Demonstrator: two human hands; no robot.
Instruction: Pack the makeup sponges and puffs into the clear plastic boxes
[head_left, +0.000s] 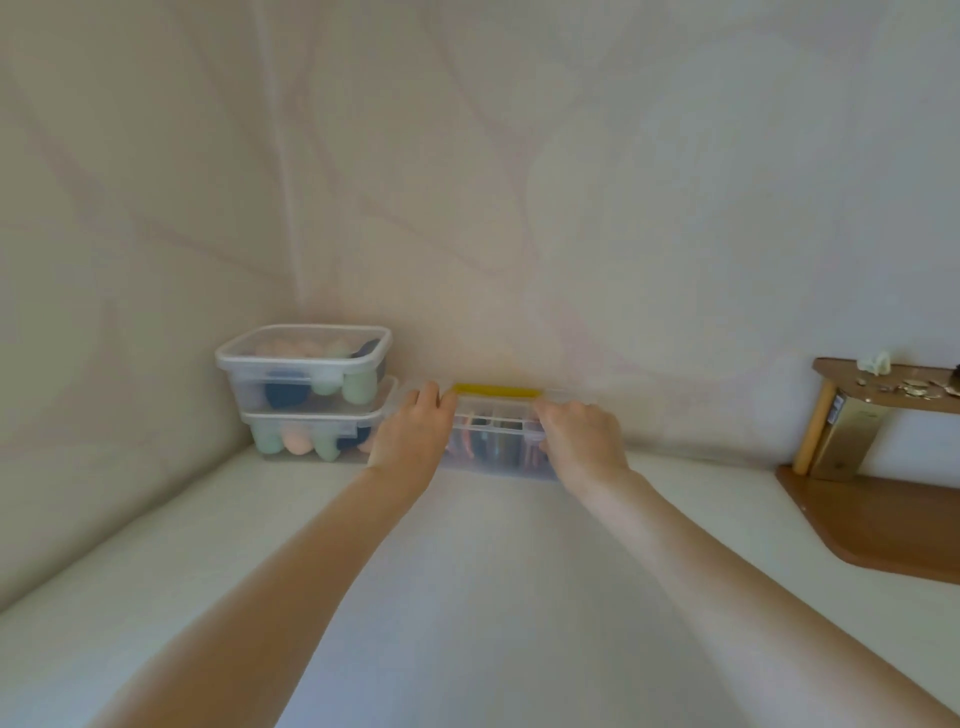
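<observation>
Already most of the packing looks finished. At the far left, against the wall corner, two lidded boxes are stacked: the top box (304, 364) holds peach, green and dark sponges (343, 382) behind its closed lid, and the bottom box (311, 434) under it is likewise closed and filled with green, peach and dark pieces. Just to their right, touching or nearly touching the bottom one, sits a long divided box (496, 441) with a yellow strip (494, 391) along its back edge; coloured items show through its clear front, though blur hides what each one is. The left hand (415, 434) has its fingers curled over the left end of this long box, and the right hand (579, 439) grips the right end in the same way, fingers bent over the top edge. Whether its lid is fully latched cannot be told. No loose sponges or puffs lie on the pale bench (467, 597), so I judge only closing or placing this last box remains. At far right stands a wooden shelf (883, 514) with small oddments.
</observation>
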